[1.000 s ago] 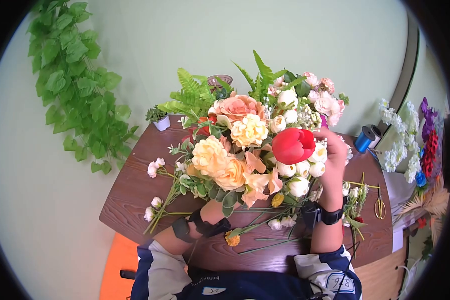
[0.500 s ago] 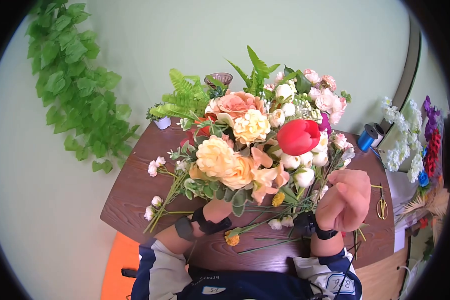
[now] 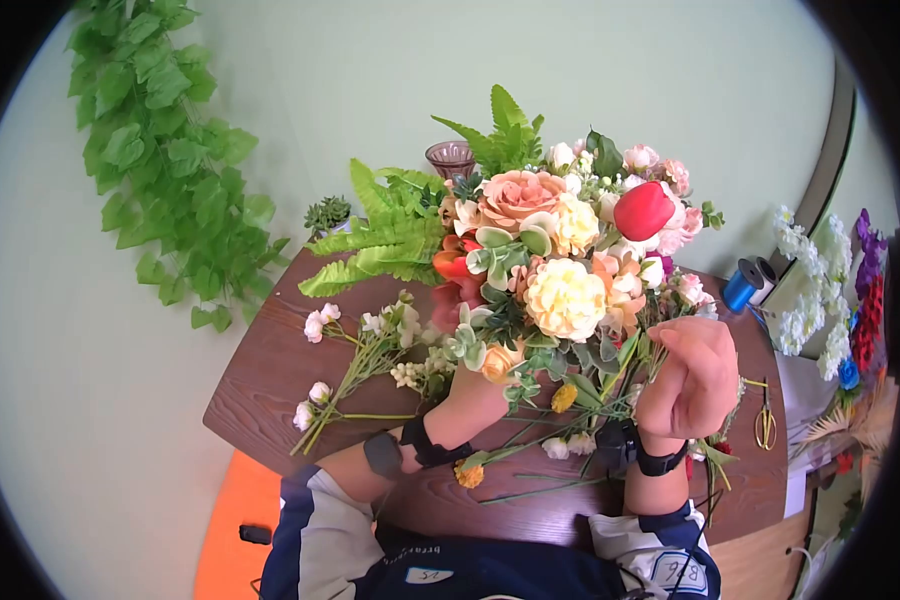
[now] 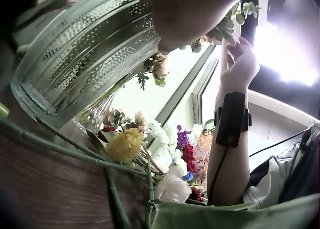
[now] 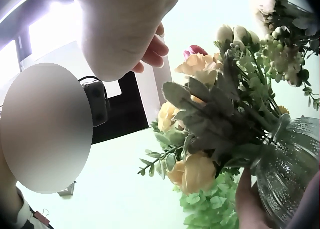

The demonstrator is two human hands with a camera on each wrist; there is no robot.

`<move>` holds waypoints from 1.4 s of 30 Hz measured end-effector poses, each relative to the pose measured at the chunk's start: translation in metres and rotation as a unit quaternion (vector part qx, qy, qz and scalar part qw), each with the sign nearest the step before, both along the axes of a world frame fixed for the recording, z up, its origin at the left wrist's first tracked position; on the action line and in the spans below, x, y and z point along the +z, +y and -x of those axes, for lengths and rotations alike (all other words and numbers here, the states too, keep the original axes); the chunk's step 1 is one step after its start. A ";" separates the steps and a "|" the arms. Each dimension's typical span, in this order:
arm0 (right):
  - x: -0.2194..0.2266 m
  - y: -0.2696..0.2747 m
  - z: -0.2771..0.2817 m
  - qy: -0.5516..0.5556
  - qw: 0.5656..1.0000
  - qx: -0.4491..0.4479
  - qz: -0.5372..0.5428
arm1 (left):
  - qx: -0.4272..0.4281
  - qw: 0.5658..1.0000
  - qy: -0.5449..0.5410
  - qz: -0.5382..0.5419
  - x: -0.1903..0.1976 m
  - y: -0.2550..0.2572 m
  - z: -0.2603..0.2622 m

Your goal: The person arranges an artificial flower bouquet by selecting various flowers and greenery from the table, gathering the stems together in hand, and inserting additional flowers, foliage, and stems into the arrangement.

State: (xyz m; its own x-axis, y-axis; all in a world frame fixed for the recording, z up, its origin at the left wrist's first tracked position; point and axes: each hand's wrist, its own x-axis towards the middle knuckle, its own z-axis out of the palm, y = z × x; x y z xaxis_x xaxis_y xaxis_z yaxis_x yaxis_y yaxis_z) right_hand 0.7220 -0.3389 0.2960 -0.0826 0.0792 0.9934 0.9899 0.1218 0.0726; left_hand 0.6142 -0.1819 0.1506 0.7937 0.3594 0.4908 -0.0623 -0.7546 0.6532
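A patterned glass vase [image 4: 90, 54] holds a full bouquet of artificial flowers, most of it hidden under the blooms in the head view. My left hand [image 3: 470, 405] grips the vase's side, its fingers [image 5: 246, 199] showing against the glass in the right wrist view. In the bouquet, a red tulip [image 3: 644, 211] stands at the upper right, a cream bloom [image 3: 565, 299] faces me and fern leaves [image 3: 390, 240] spread left. My right hand [image 3: 690, 378] hovers at the bouquet's right, fingers loosely bent with nothing in them.
Loose stems with small white-pink roses [image 3: 320, 392] lie left on the wooden table [image 3: 260, 385]. Yellow flowers [image 3: 468, 473] and cut stems lie in front. At the right are gold-handled scissors [image 3: 765, 428] and a blue ribbon spool [image 3: 741, 285]. A ribbed glass [image 3: 450, 158] stands behind.
My right hand has come away from the tulip, back toward me. The bouquet has turned in my left hand: the tulip has moved right and farther back, and the fern leaves have come forward.
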 end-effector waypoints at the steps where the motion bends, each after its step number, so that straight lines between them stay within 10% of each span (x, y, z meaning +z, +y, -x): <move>1: 0.000 0.000 0.000 -0.001 1.000 0.000 -0.001 | 0.010 0.999 -0.047 -0.007 0.004 -0.001 -0.002; 20: -0.002 0.003 -0.015 0.005 1.000 0.001 -0.015 | 0.147 0.974 -0.091 -0.148 0.000 0.003 -0.009; 42: -0.004 0.016 -0.017 0.151 0.979 -0.017 0.134 | 0.094 0.985 -0.101 -0.106 -0.008 0.029 -0.002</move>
